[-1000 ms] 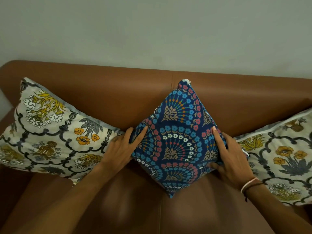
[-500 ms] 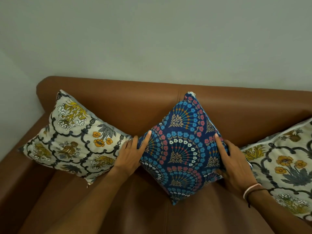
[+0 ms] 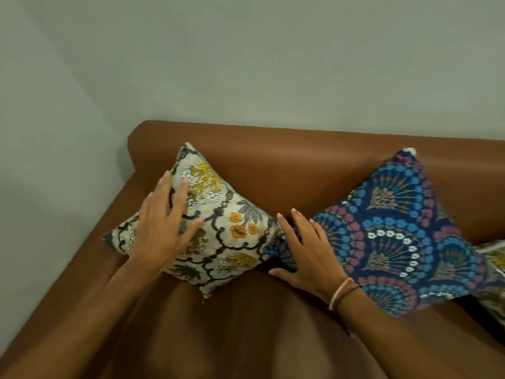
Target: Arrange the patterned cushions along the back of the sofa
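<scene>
A cream cushion with yellow and orange flowers (image 3: 226, 236) leans on one corner against the back of the brown leather sofa (image 3: 287, 165), near its left end. My left hand (image 3: 161, 228) lies over the cream cushion's left half, fingers spread. A blue cushion with red and blue fan patterns (image 3: 396, 242) stands on its corner to the right. My right hand (image 3: 308, 250) rests open in the gap between the two cushions, over the blue one's left corner. Only a sliver of a second cream cushion (image 3: 492, 255) shows at the right edge.
The sofa's left arm (image 3: 82, 269) runs down the left side, close to a pale wall (image 3: 246, 64). The brown seat (image 3: 246, 337) stretches below the cushions. A band circles my right wrist (image 3: 341, 292).
Both hands have left the sides of the blue cushion and moved left. My left hand now lies on the left cream cushion, my right between the cushions. The view has turned left.
</scene>
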`<action>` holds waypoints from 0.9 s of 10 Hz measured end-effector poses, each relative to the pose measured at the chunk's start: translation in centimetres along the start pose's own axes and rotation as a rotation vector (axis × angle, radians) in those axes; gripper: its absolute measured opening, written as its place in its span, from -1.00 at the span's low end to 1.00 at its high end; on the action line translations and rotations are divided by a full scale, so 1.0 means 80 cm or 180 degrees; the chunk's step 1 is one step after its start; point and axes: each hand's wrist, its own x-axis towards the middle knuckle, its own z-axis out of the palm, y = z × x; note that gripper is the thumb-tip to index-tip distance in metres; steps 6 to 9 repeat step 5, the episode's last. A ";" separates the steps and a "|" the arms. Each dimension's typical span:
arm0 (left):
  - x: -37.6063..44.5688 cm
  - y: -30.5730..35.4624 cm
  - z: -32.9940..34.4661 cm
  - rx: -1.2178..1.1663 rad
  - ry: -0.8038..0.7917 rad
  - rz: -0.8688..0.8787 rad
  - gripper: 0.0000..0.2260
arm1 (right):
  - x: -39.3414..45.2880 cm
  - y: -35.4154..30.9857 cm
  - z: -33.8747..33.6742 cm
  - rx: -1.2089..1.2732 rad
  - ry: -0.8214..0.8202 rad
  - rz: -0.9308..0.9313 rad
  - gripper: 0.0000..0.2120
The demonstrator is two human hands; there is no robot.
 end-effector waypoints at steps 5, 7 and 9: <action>0.087 -0.020 0.034 0.0075 -0.0182 0.0024 -0.30 | 0.063 -0.054 0.025 -0.0595 -0.0588 0.0680 0.30; 0.087 -0.020 0.034 0.0075 -0.0182 0.0024 -0.30 | 0.063 -0.054 0.025 -0.0595 -0.0588 0.0680 0.30; 0.087 -0.020 0.034 0.0075 -0.0182 0.0024 -0.30 | 0.063 -0.054 0.025 -0.0595 -0.0588 0.0680 0.30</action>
